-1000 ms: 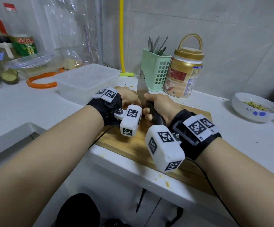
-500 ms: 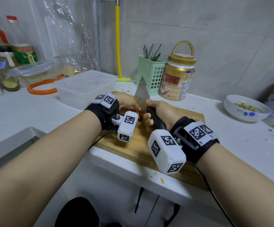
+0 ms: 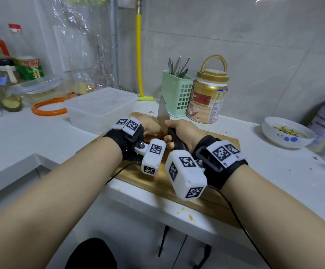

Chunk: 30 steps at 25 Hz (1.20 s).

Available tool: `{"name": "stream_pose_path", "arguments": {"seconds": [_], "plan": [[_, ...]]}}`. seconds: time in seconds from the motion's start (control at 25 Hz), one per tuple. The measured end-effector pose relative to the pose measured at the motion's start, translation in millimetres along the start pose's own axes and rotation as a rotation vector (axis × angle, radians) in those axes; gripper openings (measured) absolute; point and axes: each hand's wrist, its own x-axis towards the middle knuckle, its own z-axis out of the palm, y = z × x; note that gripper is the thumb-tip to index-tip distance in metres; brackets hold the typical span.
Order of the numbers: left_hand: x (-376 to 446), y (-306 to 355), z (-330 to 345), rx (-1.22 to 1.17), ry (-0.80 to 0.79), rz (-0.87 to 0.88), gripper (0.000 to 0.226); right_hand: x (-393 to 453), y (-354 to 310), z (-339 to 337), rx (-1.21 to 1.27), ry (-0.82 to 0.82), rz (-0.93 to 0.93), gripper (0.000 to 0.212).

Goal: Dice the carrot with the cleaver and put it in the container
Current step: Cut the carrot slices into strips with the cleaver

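My right hand (image 3: 185, 131) grips the dark handle of the cleaver (image 3: 162, 111). Its steel blade stands on edge over the wooden cutting board (image 3: 138, 176), just right of my left hand (image 3: 150, 124). My left hand lies curled on the board against the blade, over the carrot (image 3: 149, 135), of which only a thin orange strip shows beneath it. The fingertips of both hands are hidden. The clear plastic container (image 3: 99, 107) stands with its lid on, left of the board.
A green utensil basket (image 3: 176, 94) and a gold-lidded jar (image 3: 208, 98) stand behind the board. To the right sits a white bowl (image 3: 286, 133) of scraps. Bottles, a clear lid and an orange ring (image 3: 47, 109) fill the back left. The counter's front edge runs below the board.
Both hands stay at the same spot on the board. The cleaver blade has shifted slightly up and down beside my left hand, and the camera has tilted a little.
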Motion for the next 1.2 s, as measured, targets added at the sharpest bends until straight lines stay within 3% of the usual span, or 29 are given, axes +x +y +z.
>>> {"name": "stream_pose_path", "arguments": {"seconds": [0.24, 0.44, 0.56, 0.8, 1.0, 1.2], "plan": [[-2.7, 1.1, -3.9, 0.026, 0.012, -0.033, 0.018, -10.4, -4.8, -17.9, 0.117, -0.116, 0.096, 0.023], [-0.1, 0.8, -6.5, 0.195, 0.145, -0.067, 0.008, -18.0, -15.3, -34.6, 0.169, -0.043, -0.014, 0.017], [3.6, 4.2, -5.8, 0.376, 0.247, -0.029, 0.028, -18.0, -15.5, -45.8, 0.203, -0.019, -0.01, 0.018], [-18.1, 24.5, 12.1, 0.435, 0.147, 0.027, 0.053, -21.9, -8.5, -50.2, 0.237, -0.021, 0.027, 0.021], [-17.9, 25.2, 15.9, 0.482, 0.114, 0.012, 0.029, -21.3, -6.9, -49.8, 0.239, -0.045, 0.052, 0.021], [-15.8, 22.9, 14.7, 0.5, 0.137, 0.062, 0.029, -25.0, -5.1, -45.6, 0.232, -0.065, 0.064, 0.025]]}}
